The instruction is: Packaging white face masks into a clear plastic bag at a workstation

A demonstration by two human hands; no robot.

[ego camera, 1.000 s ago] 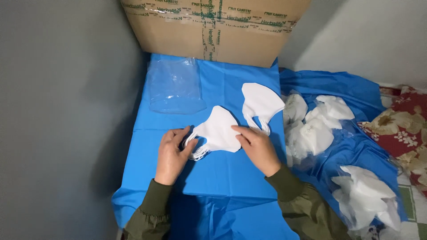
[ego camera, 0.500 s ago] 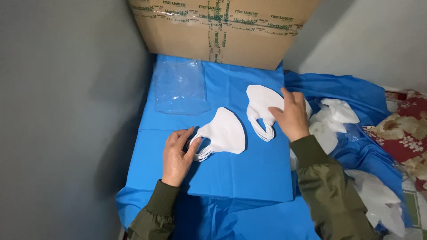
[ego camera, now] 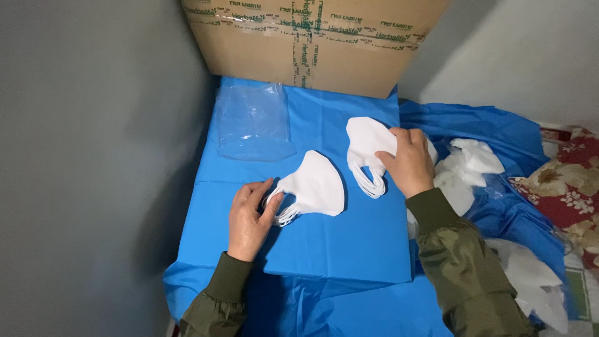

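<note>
My left hand (ego camera: 249,215) lies flat on the blue-covered counter (ego camera: 349,249), fingers spread and loose, the fingertips pressing on the ear loops of a white folded face mask (ego camera: 315,190) that rests just right of it; it pins the mask and grips nothing. My right hand (ego camera: 409,163) is further out and to the right, fingers curled over the near edge of a second stack of white masks (ego camera: 365,146). It looks closed on the top piece, though I cannot see the underside of the grip. I judge this to be the picking-up and pairing stage: one mask steadied, another being taken from the stack. The next move, as I read it, calls for lifting only one layer cleanly, since the loops hang tangled at the stack's lower edge. Beyond the hands, a clear plastic bag (ego camera: 256,122) lies at the counter's far left, a cardboard box (ego camera: 312,43) stands behind it, and loose masks (ego camera: 468,165) are heaped on blue sheeting to the right.
</note>
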